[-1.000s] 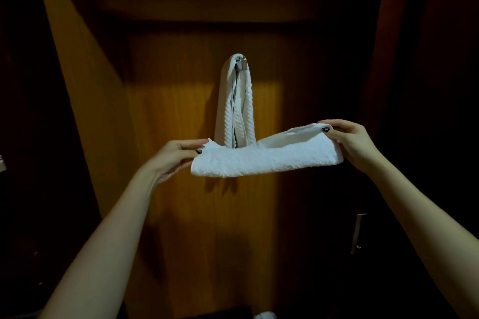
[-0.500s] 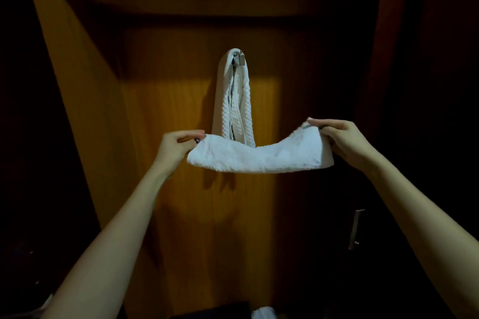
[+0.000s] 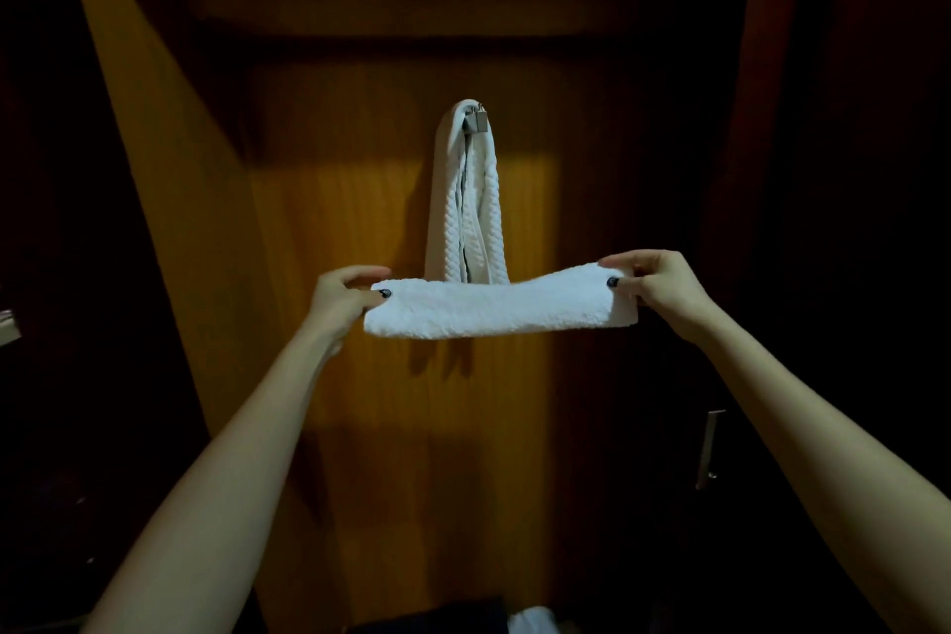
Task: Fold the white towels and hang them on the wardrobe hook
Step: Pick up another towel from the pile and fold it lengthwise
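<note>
**Folded towel held stretched between both hands, below hook**

Both arms raised, bare forearms reaching up toward wooden wardrobe back panel (image 3: 391, 232). Left hand (image 3: 342, 296) pinching left end of folded white towel (image 3: 499, 306), thumb with dark nail on front face, fingers curled over top edge. Right hand (image 3: 656, 286) pinching right end the same way, dark thumbnail pressed on front, fingers over top. Both grips closed on the cloth.

Towel spanning horizontally hand to hand as a narrow thick band, nearly taut, slight dip in the middle, right end a bit higher than left. Whole span between the two grips hanging free, touching nothing visible below. Towel ends poking just past each thumb.

Held well below metal hook (image 3: 480, 118), roughly centred under it. Already on hook: second white towel (image 3: 465, 201), ribbed texture, draped over hook and hanging down in a narrow fold. Its lower end hidden behind top edge of held towel; touching or just in front, cannot tell.

Panel lit warm orange in centre, shadow band across upper part, shadows of towels falling on wood below. Dark wardrobe sides left and right. Metal door handle (image 3: 709, 448) low right, upright. Something white (image 3: 532, 620) at bottom edge, too dark to identify.
</note>
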{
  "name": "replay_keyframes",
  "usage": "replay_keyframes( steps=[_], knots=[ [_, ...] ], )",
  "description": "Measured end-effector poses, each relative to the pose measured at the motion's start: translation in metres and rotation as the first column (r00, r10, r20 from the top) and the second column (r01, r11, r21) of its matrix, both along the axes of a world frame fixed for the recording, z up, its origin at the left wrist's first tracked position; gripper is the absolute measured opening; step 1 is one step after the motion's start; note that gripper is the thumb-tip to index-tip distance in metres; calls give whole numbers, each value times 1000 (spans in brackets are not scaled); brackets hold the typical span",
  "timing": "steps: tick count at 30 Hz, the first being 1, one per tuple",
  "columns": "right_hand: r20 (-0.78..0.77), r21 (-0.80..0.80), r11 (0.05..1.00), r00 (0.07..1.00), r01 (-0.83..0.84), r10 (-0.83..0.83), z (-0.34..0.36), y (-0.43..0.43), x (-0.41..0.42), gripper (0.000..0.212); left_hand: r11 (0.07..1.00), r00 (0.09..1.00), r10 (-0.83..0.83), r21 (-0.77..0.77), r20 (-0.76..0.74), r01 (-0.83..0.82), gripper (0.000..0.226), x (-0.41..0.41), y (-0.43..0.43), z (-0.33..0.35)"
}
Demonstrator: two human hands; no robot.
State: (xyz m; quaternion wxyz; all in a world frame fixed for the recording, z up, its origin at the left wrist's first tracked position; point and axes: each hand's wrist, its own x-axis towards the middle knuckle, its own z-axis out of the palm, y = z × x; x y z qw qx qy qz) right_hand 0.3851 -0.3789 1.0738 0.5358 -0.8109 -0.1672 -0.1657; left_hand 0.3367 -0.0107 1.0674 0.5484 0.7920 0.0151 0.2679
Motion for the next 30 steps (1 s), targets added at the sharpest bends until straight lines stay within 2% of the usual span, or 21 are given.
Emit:
replay_keyframes(
  steps=[4, 9, 11, 13, 15, 17, 19, 23, 30],
  knots=[
    [89, -86, 995, 995, 48, -41, 2, -2, -2, 33, 998, 988, 57, -42, 145, -52, 35, -6, 3, 1],
    [173, -310, 941, 981, 137, -86, 14, 0, -2, 23, 999, 970, 20, 42, 244, -31, 32, -11, 10, 9],
    [221, -366, 909, 968, 197, -121, 18, 1, -1, 20, 992, 974, -16, 123, 226, -12, 32, -11, 14, 12],
    [228, -399, 888, 963, 227, -144, 21, 1, 0, 22, 985, 981, -108, 154, 160, 84, 36, -14, 17, 15],
    [201, -429, 875, 968, 226, -151, 22, 1, 2, 25, 980, 975, -194, 53, 105, 189, 41, -16, 20, 15],
    [187, -453, 862, 970, 226, -156, 23, 2, 3, 24, 977, 974, -212, -5, 79, 213, 39, -17, 22, 16],
    [195, -459, 860, 970, 221, -145, 24, 3, 3, 21, 977, 978, -206, 52, 20, 204, 37, -17, 24, 16],
    [143, -410, 901, 986, 141, -89, 27, 7, -2, 11, 943, 978, -169, 268, -126, 198, 45, -17, 22, 17],
    [117, -260, 962, 991, 86, -57, 31, 19, -12, 14, 922, 992, -45, 378, -116, 86, 25, -13, 27, 18]
  ],
)
